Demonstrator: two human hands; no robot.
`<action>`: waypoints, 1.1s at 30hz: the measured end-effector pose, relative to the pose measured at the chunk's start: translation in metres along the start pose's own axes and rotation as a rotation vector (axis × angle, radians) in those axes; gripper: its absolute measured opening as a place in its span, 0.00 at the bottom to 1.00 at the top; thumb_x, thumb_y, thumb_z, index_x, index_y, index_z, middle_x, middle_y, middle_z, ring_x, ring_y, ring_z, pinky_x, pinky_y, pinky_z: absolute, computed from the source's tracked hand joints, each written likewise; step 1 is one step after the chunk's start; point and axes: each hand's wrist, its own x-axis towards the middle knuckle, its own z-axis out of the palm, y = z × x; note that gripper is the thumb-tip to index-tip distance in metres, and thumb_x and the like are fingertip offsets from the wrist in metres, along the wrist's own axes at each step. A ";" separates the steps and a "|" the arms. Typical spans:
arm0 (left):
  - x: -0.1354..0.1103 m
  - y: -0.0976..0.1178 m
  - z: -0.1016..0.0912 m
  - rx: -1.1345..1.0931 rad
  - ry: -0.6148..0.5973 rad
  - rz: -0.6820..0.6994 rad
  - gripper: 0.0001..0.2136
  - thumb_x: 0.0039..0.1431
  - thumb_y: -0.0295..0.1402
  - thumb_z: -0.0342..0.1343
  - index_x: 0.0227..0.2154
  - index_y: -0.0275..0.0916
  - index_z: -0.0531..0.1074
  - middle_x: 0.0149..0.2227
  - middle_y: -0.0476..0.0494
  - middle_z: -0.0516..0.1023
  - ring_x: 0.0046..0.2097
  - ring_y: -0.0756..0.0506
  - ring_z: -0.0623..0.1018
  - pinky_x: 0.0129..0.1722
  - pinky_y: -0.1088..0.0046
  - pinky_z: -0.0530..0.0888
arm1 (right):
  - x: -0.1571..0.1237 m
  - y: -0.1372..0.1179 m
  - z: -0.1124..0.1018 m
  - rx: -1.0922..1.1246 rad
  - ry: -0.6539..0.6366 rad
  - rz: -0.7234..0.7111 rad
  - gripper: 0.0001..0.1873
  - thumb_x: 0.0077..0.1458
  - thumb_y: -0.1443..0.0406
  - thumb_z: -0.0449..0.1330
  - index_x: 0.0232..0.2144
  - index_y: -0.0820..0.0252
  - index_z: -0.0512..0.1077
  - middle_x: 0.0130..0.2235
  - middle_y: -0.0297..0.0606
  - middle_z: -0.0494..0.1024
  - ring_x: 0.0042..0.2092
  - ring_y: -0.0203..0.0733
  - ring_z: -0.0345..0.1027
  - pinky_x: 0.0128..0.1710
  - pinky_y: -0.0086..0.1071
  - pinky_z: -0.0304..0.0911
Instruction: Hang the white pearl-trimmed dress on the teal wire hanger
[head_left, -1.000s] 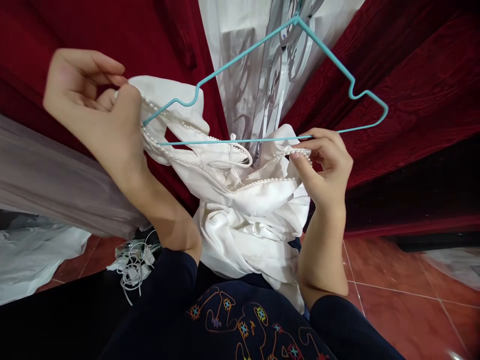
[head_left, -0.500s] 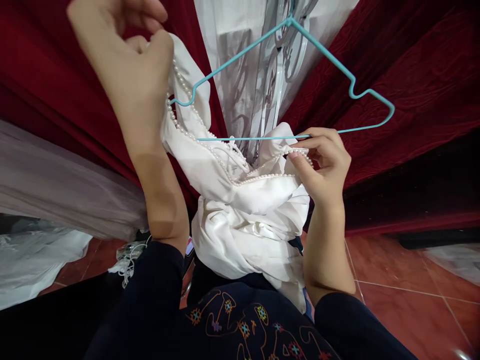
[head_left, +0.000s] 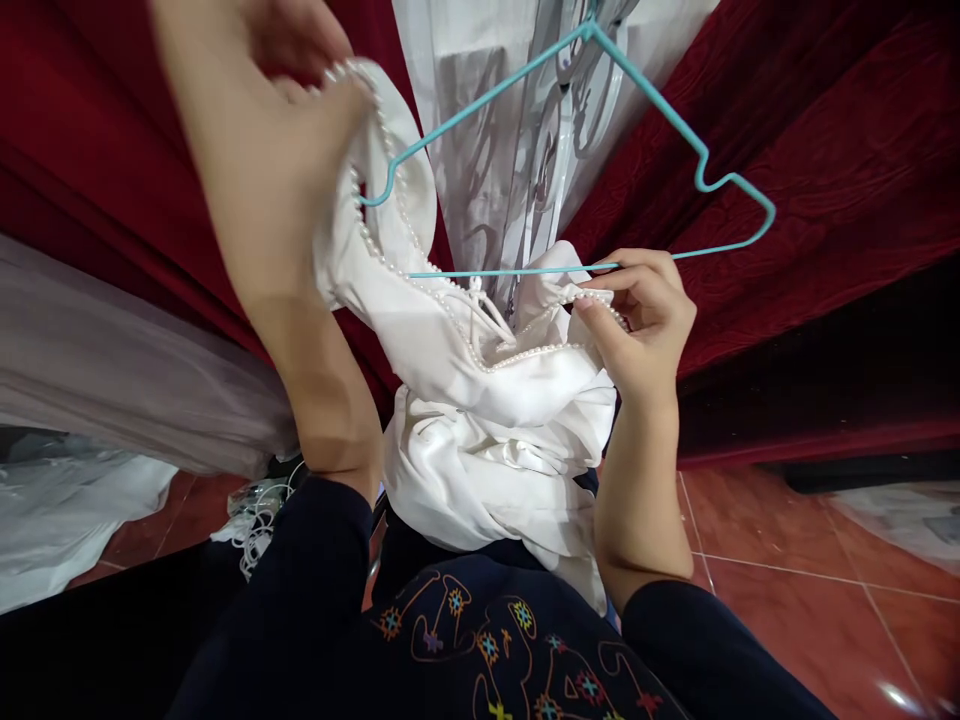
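Observation:
A white garment (head_left: 487, 495) with pearl-trimmed edges lies bunched over my lap, its upper part held up in front of me. My left hand (head_left: 300, 140), partly blurred, pinches the pearl-edged strap at the upper left. The left end of a light blue hanger (head_left: 651, 95) passes inside that strap's loop. Lower on the right, my right hand (head_left: 649, 320) pinches the other pearl-edged side between thumb and fingers, with its fingers at the hanger's bottom bar. The hanger's right end sticks out free of the fabric. White ties show inside the neckline.
Dark red curtains (head_left: 810, 130) hang on both sides, with white fabric and several white hangers (head_left: 551, 170) between them. Sheer pale fabric (head_left: 112, 350) drapes at the left. White cords (head_left: 259, 530) and white cloth (head_left: 97, 515) lie low on the left, above red floor tiles (head_left: 780, 530).
My left hand has shifted slightly right with the strap, whose pearl edge now shows above the thumb. The hanger has tilted a little, its right end moving slightly left; my right hand keeps its pinch.

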 end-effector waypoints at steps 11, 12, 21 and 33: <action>-0.114 0.011 0.014 -0.233 -0.017 0.229 0.15 0.72 0.44 0.57 0.43 0.40 0.83 0.42 0.44 0.81 0.43 0.45 0.82 0.47 0.66 0.81 | -0.002 0.000 -0.001 -0.022 0.035 -0.035 0.11 0.55 0.54 0.69 0.34 0.54 0.80 0.45 0.39 0.73 0.33 0.34 0.62 0.25 0.30 0.53; -0.131 0.008 0.022 -0.333 -0.068 0.109 0.16 0.74 0.43 0.54 0.40 0.38 0.83 0.40 0.42 0.83 0.40 0.44 0.83 0.42 0.65 0.82 | -0.003 0.000 0.000 -0.030 0.041 -0.034 0.11 0.55 0.54 0.69 0.34 0.54 0.80 0.45 0.39 0.73 0.33 0.33 0.61 0.25 0.30 0.54; -0.172 -0.044 0.083 -0.668 -0.315 -0.382 0.23 0.72 0.54 0.53 0.60 0.46 0.68 0.68 0.38 0.69 0.70 0.36 0.70 0.64 0.51 0.75 | -0.005 -0.003 0.006 -0.076 0.063 -0.026 0.12 0.56 0.54 0.67 0.33 0.55 0.78 0.47 0.41 0.73 0.36 0.35 0.65 0.26 0.30 0.58; -0.150 -0.037 0.065 -0.736 -0.334 -0.496 0.18 0.69 0.49 0.59 0.35 0.41 0.62 0.48 0.42 0.75 0.65 0.37 0.76 0.60 0.61 0.80 | -0.009 0.002 -0.016 -0.091 0.602 -0.084 0.02 0.51 0.69 0.69 0.30 0.58 0.80 0.53 0.46 0.76 0.57 0.51 0.72 0.45 0.40 0.72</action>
